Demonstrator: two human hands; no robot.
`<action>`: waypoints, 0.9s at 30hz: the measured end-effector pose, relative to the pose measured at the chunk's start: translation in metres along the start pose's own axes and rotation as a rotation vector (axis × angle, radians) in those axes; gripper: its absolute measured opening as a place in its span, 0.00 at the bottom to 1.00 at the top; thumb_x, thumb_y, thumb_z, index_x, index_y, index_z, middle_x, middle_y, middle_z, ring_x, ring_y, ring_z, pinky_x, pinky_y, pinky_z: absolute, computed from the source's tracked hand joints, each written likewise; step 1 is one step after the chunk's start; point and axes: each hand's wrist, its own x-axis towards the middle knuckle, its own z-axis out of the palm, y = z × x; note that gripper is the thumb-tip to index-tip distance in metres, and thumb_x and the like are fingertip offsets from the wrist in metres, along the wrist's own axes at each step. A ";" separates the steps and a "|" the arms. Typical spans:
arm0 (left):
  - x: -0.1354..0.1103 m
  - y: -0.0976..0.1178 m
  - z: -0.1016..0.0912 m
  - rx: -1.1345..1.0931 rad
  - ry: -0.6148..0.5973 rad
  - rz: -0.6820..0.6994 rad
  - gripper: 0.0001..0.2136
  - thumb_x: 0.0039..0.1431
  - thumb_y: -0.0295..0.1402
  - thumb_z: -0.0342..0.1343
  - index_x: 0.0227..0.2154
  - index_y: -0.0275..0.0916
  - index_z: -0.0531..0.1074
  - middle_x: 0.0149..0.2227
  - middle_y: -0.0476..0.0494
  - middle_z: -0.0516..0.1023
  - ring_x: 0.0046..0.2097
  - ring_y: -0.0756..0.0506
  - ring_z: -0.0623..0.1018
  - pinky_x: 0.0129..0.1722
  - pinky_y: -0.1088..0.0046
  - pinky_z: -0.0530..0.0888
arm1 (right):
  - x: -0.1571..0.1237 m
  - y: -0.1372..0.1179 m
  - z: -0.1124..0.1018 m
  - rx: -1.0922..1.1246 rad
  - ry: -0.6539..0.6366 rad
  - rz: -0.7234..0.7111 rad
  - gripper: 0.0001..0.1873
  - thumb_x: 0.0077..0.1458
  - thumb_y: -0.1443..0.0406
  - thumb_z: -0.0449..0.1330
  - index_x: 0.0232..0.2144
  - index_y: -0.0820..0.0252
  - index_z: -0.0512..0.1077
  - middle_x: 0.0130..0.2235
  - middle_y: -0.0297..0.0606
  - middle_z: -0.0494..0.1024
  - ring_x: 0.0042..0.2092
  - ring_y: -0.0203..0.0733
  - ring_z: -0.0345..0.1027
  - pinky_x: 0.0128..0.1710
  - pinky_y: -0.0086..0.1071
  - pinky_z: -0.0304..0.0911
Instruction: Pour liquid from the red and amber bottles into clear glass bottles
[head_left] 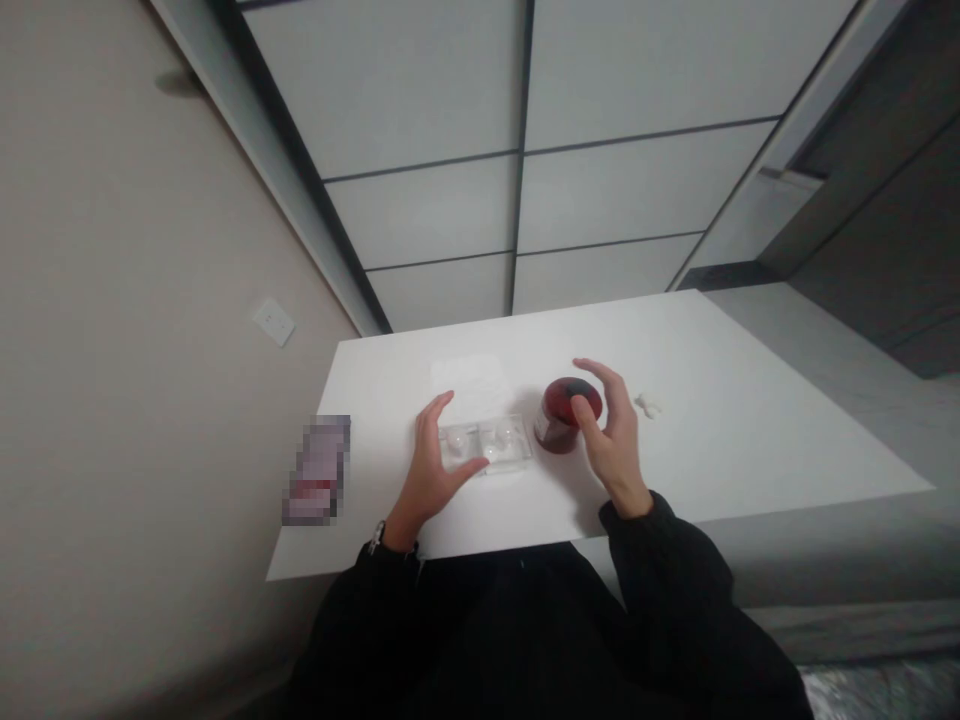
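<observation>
A clear plastic box point(517, 432) with two compartments lies on the table, with small clear round pieces inside. My left hand point(433, 465) is around its left end, thumb at the front edge and fingers apart; whether it touches the box I cannot tell. To the right stands a dark red jar point(556, 434) with a red and black top. My right hand point(616, 445) is at the jar's right side, fingers spread and thumb overlapping its top. No grip on the jar shows.
A small white lobed object point(646, 405) lies right of the jar. Behind the box is a thin whitish sheet point(466, 374). A blurred-out pinkish item point(319, 470) lies at the left edge of the white table point(720, 400). A wall stands on the left, panelled doors behind.
</observation>
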 end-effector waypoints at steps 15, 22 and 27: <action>0.000 0.003 0.004 -0.032 -0.082 0.033 0.54 0.56 0.51 0.72 0.75 0.47 0.43 0.63 0.31 0.74 0.65 0.32 0.73 0.69 0.42 0.63 | -0.011 0.004 0.023 0.269 -0.008 0.018 0.10 0.67 0.54 0.63 0.44 0.51 0.76 0.45 0.39 0.84 0.50 0.49 0.77 0.54 0.47 0.69; -0.032 -0.009 -0.084 0.472 0.319 -0.098 0.30 0.71 0.35 0.52 0.71 0.39 0.51 0.60 0.33 0.78 0.67 0.35 0.71 0.70 0.44 0.63 | -0.013 0.010 0.024 0.242 -0.032 -0.061 0.16 0.72 0.53 0.54 0.42 0.53 0.79 0.44 0.41 0.83 0.49 0.50 0.76 0.51 0.47 0.68; -0.050 -0.040 -0.145 0.744 0.325 -0.312 0.32 0.58 0.22 0.49 0.68 0.29 0.57 0.53 0.30 0.83 0.62 0.28 0.73 0.65 0.38 0.67 | -0.017 0.014 0.028 0.356 0.026 0.010 0.10 0.69 0.54 0.60 0.46 0.52 0.74 0.45 0.40 0.83 0.49 0.48 0.77 0.52 0.46 0.68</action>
